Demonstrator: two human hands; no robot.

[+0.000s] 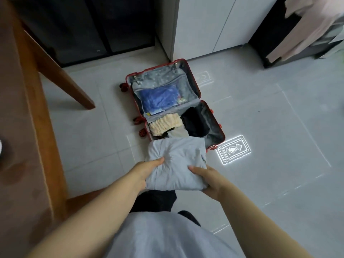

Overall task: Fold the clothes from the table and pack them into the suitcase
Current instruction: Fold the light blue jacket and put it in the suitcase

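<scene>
A folded light blue-grey garment (176, 161) is held in the air above the floor, just in front of the open red suitcase (216, 125). My left hand (147, 172) grips its left edge with the thumb on top. Its right edge is held by my right hand (206, 180), thumb over the cloth and fingers beneath. The near half of the suitcase holds a cream ruffled garment (164, 123), a black garment (195, 123) and a grey piece (177, 133). A blue item (158, 99) lies behind the mesh of the far half.
A wooden table (22, 127) with a slanted leg (61, 75) stands at the left. White cabinet doors (214, 25) and a dark cabinet (83, 30) line the far wall. Pink cloth (312, 25) hangs over dark furniture at the top right. The floor is grey tile.
</scene>
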